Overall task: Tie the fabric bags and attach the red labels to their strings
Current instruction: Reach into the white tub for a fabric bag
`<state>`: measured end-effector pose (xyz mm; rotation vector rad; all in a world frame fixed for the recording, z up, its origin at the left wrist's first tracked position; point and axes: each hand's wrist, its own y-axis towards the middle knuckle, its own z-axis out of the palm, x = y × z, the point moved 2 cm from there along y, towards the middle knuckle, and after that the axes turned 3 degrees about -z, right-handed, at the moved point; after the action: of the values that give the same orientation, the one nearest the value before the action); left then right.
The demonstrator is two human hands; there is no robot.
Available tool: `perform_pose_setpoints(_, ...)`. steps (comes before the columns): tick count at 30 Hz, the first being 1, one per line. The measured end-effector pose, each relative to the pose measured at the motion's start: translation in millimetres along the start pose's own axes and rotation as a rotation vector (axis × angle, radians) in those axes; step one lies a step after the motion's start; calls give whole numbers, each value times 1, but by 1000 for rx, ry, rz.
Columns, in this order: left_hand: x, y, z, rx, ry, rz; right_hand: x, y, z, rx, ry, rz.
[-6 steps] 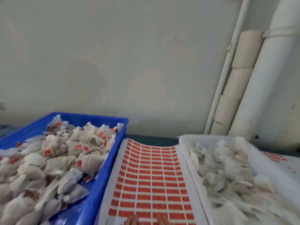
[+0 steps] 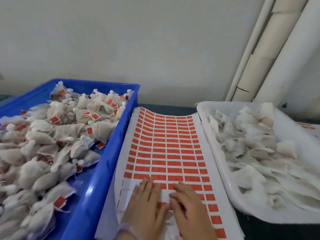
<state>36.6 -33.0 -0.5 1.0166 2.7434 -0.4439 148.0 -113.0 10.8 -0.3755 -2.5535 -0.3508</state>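
While both hands rest on the near end of the sheet of red labels (image 2: pixel 166 144), it lies flat between two containers, its far edge curling up a little. The left hand (image 2: pixel 143 205) lies palm down on the sheet with its fingers stretched out nearly straight, gripping nothing. Just beside it, the right hand (image 2: pixel 188 207) has its fingers bent, the tips touching a bare white strip on the sheet; whether they pinch a label cannot be told. A scrap of white cloth (image 2: pixel 170 220) shows on the sheet between the wrists. Left of the sheet, touching its edge, stands a blue crate (image 2: pixel 103 170) heaped with tied bags (image 2: pixel 69 130), many carrying red tags. Right of the sheet sits a white tray (image 2: pixel 223 172) full of loose bags (image 2: pixel 259 153) without tags. Beyond the sheet's far right corner, white pipes (image 2: pixel 284 58) lean up the wall.
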Motion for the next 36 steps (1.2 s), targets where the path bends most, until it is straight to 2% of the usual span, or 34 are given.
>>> perform_pose_setpoints(1, 2, -2, -4, -15, -17, 19, 4, -6, 1, -32, 55, 11)
perform_pose_setpoints(2, 8, -1, 2, -35, 23, 18, 2, -10, 5, -97, 78, -59)
perform_pose_setpoints(3, 9, -4, 0, -79, -39, 10, 9, -11, -3, -75, 132, -7)
perform_pose_setpoints(4, 8, -6, 1, -92, 8, 26, 9, -9, -6, -69, 149, -18)
perform_pose_setpoints(5, 5, -10, -3, -73, 33, 17, 19, -8, -16, -32, 174, 10)
perform_pose_setpoints(9, 5, -4, -3, 90, 122, 12, 54, -13, -48, 92, 179, -107)
perform_pose_setpoints(10, 7, 1, -5, 128, 162, 13, 62, -13, -65, 42, 209, -144)
perform_pose_setpoints(12, 7, 8, -11, 88, 152, 20, 70, -9, -111, -49, 285, -160)
perform_pose_setpoints(14, 3, 13, -18, 71, 153, 5, 55, 10, -156, -156, 215, -126)
perform_pose_setpoints(15, 0, 14, -23, 61, 154, -4, 42, 26, -175, -147, 135, -79)
perform_pose_setpoints(17, -7, 8, -26, 9, 200, 21, 4, 59, -198, -30, -49, 111)
perform_pose_setpoints(19, -18, -7, -19, -142, 253, 147, -26, 84, -202, 117, -211, 242)
perform_pose_setpoints(21, -25, -23, -8, -57, 230, 212, -45, 96, -188, 223, -228, 284)
perform_pose_setpoints(22, -28, -29, 0, -111, 232, 281, -53, 99, -177, 223, -213, 290)
perform_pose_setpoints(23, -32, -31, 3, -138, 265, 312, -58, 101, -167, 181, -202, 289)
perform_pose_setpoints(26, -32, -24, -5, 87, 264, 257, -70, 107, -144, 28, -253, 230)
perform_pose_setpoints(27, -31, -17, -6, 53, 278, 259, -73, 108, -142, -5, -272, 218)
perform_pose_setpoints(33, -28, -6, 5, 159, 255, 247, -89, 106, -159, -226, -164, 203)
perform_pose_setpoints(36, -31, -14, 1, 144, 179, 207, -89, 98, -171, -367, -11, 190)
